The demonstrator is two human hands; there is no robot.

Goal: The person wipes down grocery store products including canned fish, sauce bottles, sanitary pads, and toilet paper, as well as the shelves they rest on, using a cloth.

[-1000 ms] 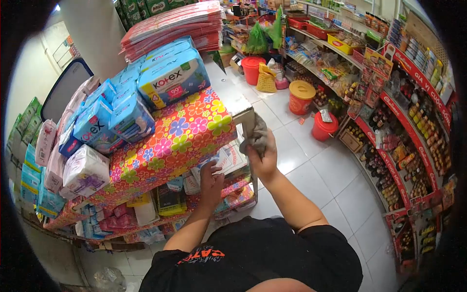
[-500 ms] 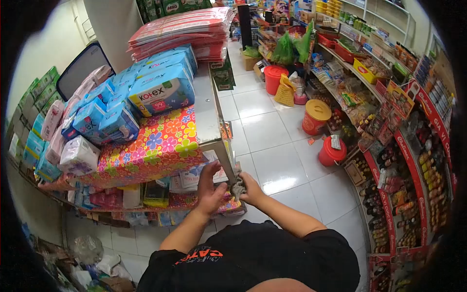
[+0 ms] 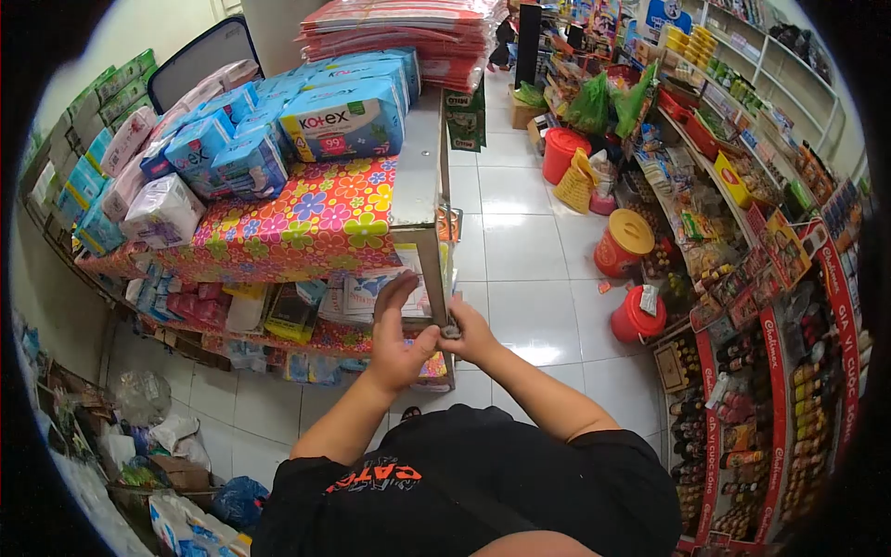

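Observation:
My right hand (image 3: 474,336) is closed on a small grey rag (image 3: 450,331), most of it hidden in my fingers, right at the metal corner post (image 3: 431,278) of the shelf unit. Left of the post is my left hand (image 3: 399,349), its fingers stretched upward and its thumb reaching toward the rag. Behind those fingers, printed packets (image 3: 371,293) lie on the lower shelf. Above, a flowered cover (image 3: 306,218) lines the top shelf, which carries blue Kotex packs (image 3: 345,121) and a white wrapped pack (image 3: 163,212).
A pile of red and white plastic-wrapped sheets (image 3: 399,42) stands behind the packs. Across the tiled aisle (image 3: 524,246) are a red bucket with a yellow lid (image 3: 624,243), another red bucket (image 3: 639,314) and curved shelves of bottles. Bags and a blue plastic bag (image 3: 241,501) lie at lower left.
The view has shifted, so the shelf appears farther up and to the right. My hands have come closer together at the post, and less of the rag shows.

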